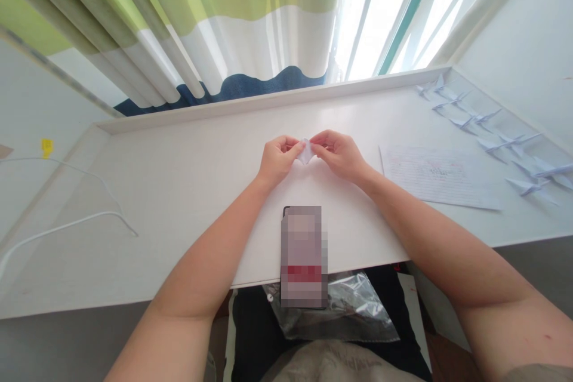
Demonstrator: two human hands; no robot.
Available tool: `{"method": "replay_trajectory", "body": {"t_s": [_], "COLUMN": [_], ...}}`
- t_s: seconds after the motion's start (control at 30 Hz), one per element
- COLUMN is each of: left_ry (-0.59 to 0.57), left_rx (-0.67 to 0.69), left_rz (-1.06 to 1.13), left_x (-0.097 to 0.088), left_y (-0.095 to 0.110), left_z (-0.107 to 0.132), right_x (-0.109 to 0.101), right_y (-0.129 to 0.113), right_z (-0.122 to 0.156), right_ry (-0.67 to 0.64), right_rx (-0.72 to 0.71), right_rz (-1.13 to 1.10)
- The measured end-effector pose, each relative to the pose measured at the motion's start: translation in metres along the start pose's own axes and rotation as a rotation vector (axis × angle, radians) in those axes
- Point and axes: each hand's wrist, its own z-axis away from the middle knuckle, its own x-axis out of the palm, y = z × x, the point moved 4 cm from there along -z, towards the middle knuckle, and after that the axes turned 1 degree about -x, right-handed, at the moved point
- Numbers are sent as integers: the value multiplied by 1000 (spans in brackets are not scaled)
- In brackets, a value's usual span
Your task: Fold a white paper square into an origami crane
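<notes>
A small folded piece of white paper is held up between my two hands, a little above the white desk. My left hand pinches its left edge between thumb and fingertips. On the opposite edge, the thumb and forefinger of my right hand press together. The paper's lower part comes to a point; its finer folds are too small to make out. Below the hands, a phone lies across the desk's front edge, its screen blurred out.
Several folded paper cranes stand along the desk's right side. Near them lie printed paper sheets. A white cable crosses the left end of the desk. Clear plastic bag rests on my lap; a curtain hangs behind.
</notes>
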Motion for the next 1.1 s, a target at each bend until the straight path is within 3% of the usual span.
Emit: {"method": "replay_trajectory", "body": {"t_s": [0.37,0.73,0.97,1.1], "left_ry": [10,-221,-114,-52], "left_rx": [-98,-238,-177,-168], "left_rz": [147,233,224,192], "left_x": [0,11,6,5], "left_y": [-4,0,1,1], "left_z": [-2,5,3,4], "right_x": [7,0,0,0], "right_y": [-1,1,-7,-10], "right_z": [2,-2,2,3], "right_ry": [-135,1,-114,-110], "right_rx": [87,46,84,93], "right_rz": [-226,-237,-161,-120]}}
